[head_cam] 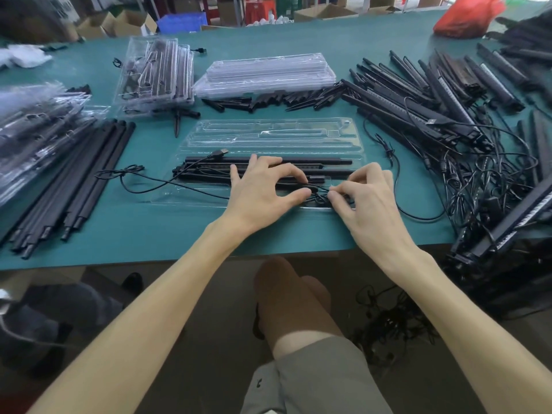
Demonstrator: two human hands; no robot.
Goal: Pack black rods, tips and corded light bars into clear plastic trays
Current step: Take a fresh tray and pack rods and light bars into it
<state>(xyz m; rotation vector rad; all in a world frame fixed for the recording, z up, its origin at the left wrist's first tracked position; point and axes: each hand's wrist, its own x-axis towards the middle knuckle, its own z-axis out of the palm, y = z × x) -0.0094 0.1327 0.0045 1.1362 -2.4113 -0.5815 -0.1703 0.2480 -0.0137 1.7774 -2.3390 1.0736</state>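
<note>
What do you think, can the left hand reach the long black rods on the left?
Probably yes. Only teal table and a thin black cord lie between the left hand and the long black rods, though it pinches that cord now.

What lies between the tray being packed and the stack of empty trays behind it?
A loose row of black tips on the green table, per the head view.

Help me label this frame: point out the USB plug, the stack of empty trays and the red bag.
USB plug (221,152), head view, middle of the plug.
stack of empty trays (265,73), head view, middle of the top tray.
red bag (469,19), head view, centre of its crumpled side.
</note>
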